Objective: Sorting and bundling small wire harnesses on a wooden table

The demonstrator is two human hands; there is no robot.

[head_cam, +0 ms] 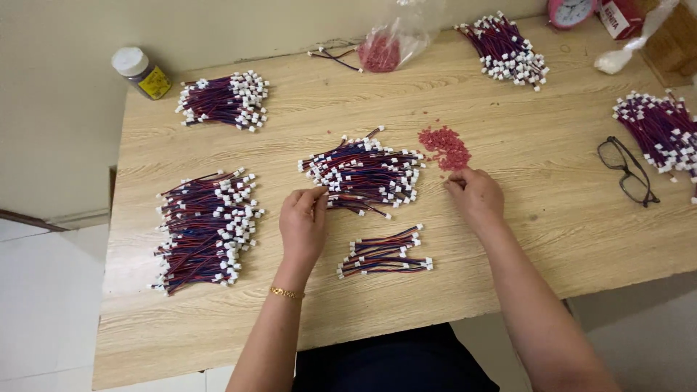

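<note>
My left hand (303,221) rests on the wooden table (508,218), its fingertips pinching a wire at the near edge of the middle pile of red-and-blue wires with white connectors (363,173). My right hand (475,194) has its fingers pinched at the near edge of a small heap of red beads (445,147); whether it holds one I cannot tell. A small bundle of the same wires (385,252) lies between my forearms.
More wire piles lie at the left (205,229), back left (223,100), back right (506,49) and far right (662,129). Black glasses (628,171), a small jar (141,72), a plastic bag of red beads (388,45) and a pink clock (571,10) stand about.
</note>
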